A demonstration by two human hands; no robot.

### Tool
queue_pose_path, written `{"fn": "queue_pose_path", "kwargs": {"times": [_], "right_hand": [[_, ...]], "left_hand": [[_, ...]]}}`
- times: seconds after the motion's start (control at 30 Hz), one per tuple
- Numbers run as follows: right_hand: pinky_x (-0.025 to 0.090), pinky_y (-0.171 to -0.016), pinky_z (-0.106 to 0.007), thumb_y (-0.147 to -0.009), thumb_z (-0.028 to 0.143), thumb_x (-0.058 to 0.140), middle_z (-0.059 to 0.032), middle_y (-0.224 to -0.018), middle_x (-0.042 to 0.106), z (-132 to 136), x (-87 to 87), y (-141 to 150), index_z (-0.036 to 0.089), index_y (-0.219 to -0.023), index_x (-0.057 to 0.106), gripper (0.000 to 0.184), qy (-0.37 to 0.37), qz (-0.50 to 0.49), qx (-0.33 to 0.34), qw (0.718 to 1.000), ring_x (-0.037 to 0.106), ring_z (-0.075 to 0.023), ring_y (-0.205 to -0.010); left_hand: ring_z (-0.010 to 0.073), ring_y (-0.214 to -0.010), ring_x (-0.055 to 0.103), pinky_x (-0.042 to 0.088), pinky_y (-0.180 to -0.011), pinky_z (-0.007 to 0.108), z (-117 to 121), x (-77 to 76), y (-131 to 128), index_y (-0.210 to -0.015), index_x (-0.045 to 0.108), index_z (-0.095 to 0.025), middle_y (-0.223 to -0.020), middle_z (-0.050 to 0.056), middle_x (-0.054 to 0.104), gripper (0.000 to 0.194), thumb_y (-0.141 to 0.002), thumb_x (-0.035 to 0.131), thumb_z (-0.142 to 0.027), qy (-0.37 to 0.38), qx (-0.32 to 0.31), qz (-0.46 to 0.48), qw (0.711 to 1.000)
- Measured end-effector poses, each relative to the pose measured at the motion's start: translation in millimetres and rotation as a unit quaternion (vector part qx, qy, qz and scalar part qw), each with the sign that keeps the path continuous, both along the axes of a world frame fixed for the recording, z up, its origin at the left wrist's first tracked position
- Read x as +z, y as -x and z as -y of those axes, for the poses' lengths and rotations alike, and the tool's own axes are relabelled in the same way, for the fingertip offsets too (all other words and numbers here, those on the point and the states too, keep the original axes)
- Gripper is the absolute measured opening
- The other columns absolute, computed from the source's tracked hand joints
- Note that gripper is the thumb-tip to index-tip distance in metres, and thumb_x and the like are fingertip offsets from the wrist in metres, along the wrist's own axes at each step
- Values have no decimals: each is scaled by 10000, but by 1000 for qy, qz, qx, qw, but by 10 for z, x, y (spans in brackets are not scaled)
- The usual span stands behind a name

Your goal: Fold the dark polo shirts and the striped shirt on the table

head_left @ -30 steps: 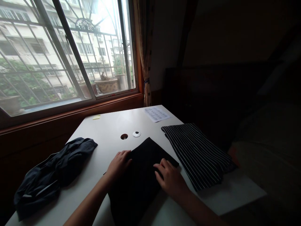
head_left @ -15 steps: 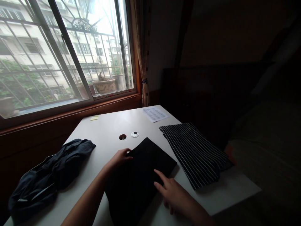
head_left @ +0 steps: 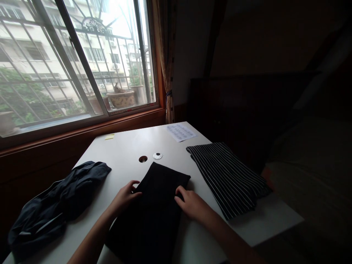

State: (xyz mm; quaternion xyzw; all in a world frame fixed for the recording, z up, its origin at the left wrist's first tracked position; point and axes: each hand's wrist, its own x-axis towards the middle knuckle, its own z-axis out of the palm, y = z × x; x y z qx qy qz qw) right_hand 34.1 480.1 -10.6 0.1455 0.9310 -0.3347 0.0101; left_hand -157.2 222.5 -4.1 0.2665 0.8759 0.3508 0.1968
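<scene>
A folded black garment (head_left: 156, 209) lies lengthwise on the white table in front of me, too dark to show its exact kind. My left hand (head_left: 127, 196) grips its left edge, thumb on top of the cloth. Opposite, my right hand (head_left: 189, 201) has its right edge between thumb and fingers. To the right lies a flattened black garment with white stripes (head_left: 225, 176), apart from my hand. On the left is a crumpled dark navy garment (head_left: 63, 198) with a pale stripe.
The white table (head_left: 123, 150) has a cable hole (head_left: 143, 159) with a round white cover (head_left: 157, 156) beside it. Printed paper (head_left: 181, 132) and a yellow note (head_left: 109, 136) lie at the far side. Behind stand a barred window (head_left: 90, 66) and a tied curtain (head_left: 169, 95).
The black garment has swung leftward at its far end and lies straighter. My left hand has moved left and nearer with it. My right hand has closed on the right edge.
</scene>
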Motion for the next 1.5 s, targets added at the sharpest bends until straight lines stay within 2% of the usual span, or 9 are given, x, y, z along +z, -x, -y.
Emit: {"fn": "queue_pose_path", "kwargs": {"times": [0.1, 0.27, 0.4, 0.57, 0.67, 0.8, 1.0, 1.17, 1.5], "right_hand": [[468, -809, -300, -906, 296, 551, -62, -1029, 682, -15, -52, 194, 237, -1021, 612, 142, -24, -30, 28, 999, 656, -216, -950], [473, -877, -310, -877, 208, 543, -50, -1071, 662, 37, -89, 477, 240, -1010, 627, 161, 5, -59, 67, 996, 638, -202, -973], [474, -937, -315, -855, 181, 561, -42, -1111, 662, 72, -101, 713, 240, -1035, 624, 199, 47, -111, 94, 988, 628, -203, -1038], [484, -977, -334, -860, 171, 559, -44, -1138, 660, -9, -146, 1003, 239, -1077, 622, 236, 38, -162, 72, 983, 618, -204, -1076], [473, -1018, -373, -859, 144, 553, -96, -1198, 633, -21, -134, 1077, 213, -1143, 648, 307, -72, -175, 40, 981, 593, -237, -1120], [369, -1148, -394, -949, 197, 451, -134, -1389, 571, 174, -89, 1164, 154, -1331, 604, 413, -155, -206, 98, 961, 498, -254, -1311], [207, -1233, -433, -1035, 406, 317, -141, -1585, 383, 567, -215, 1496, 83, -1478, 468, 568, -156, -158, 197, 955, 279, -262, -1494], [94, -1250, -440, -1020, 567, 248, -103, -1640, 253, 485, -340, 1607, 118, -1546, 363, 701, -151, -102, 206, 961, 185, -234, -1527], [23, -1245, -405, -1013, 561, 212, -14, -1679, 90, 92, -331, 1576, 182, -1604, 213, 703, -140, -22, 146, 979, 55, -209, -1547]], "left_hand": [[245, -816, 672, 517, -687, 325, 229, -30, -92, -1281, 537, -190, -932, 44, 686, 641, -765, 634, -556, -14, 28, 18, 999], [228, -738, 664, 504, -650, 325, 543, -92, -381, -1319, 455, -221, -871, 15, 671, 633, -810, 577, -577, -17, 56, 14, 998], [239, -714, 661, 526, -666, 362, 668, -256, -645, -1375, 361, -225, -868, 21, 652, 628, -853, 510, -539, 13, 102, -26, 994], [275, -876, 674, 557, -816, 440, 715, -334, -790, -1414, 411, -237, -1039, 77, 650, 566, -922, 469, -511, 51, 96, -181, 977], [330, -1179, 590, 498, -991, 497, 620, -179, -717, -1368, 537, -248, -1299, 123, 592, 465, -952, 464, -443, 78, 84, -331, 936], [321, -1448, 363, 374, -1150, 485, 241, 4, -448, -1399, 557, -186, -1502, 126, 498, 463, -975, 429, -321, 118, 18, -421, 899], [342, -1491, 290, 262, -1176, 578, -290, -257, -34, -1465, 490, -103, -1584, 158, 379, 520, -993, 343, -266, 241, -6, -382, 892], [295, -1518, 233, 198, -1206, 527, -180, -520, 133, -1536, 379, -130, -1622, 132, 301, 564, -1016, 307, -336, 229, 27, -368, 901], [284, -1529, 194, 147, -1208, 527, 213, -704, 377, -1571, 288, -158, -1637, 131, 274, 610, -1029, 271, -437, 195, 75, -295, 932]]}}
